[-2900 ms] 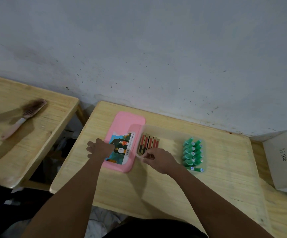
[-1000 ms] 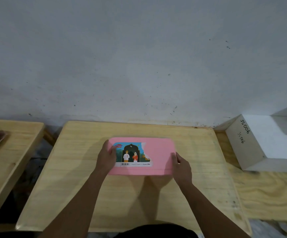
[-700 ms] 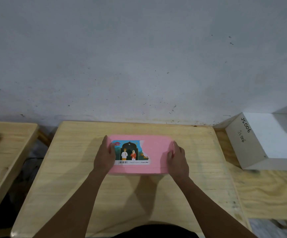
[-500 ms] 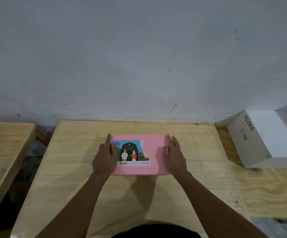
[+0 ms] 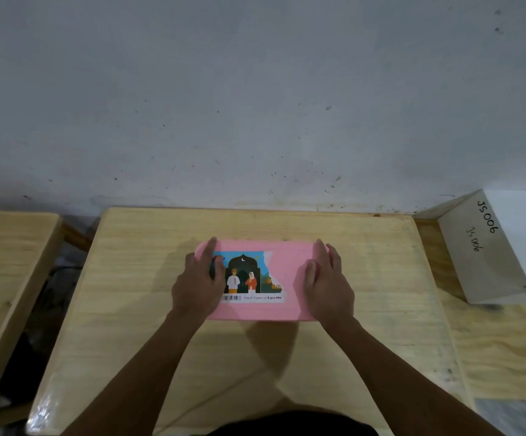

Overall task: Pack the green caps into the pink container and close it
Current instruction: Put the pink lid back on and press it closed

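The pink container (image 5: 287, 272) lies in the middle of the wooden table (image 5: 129, 309) with its pink lid on top. A picture sticker with a barcode covers the lid's left half. My left hand (image 5: 200, 283) presses flat on the lid's left end, fingers straight. On the lid's right end my right hand (image 5: 326, 286) presses flat in the same way. The green caps are hidden under the lid.
A white box (image 5: 504, 247) marked "JS 006" stands at the right on a lower wooden surface (image 5: 507, 350). A second wooden table (image 5: 6, 262) is at the left, across a gap. A grey wall runs along the back edge.
The lid went from beside the open container onto it, hiding the caps. Both hands moved from gripping the lid's ends to lying flat on top of it.
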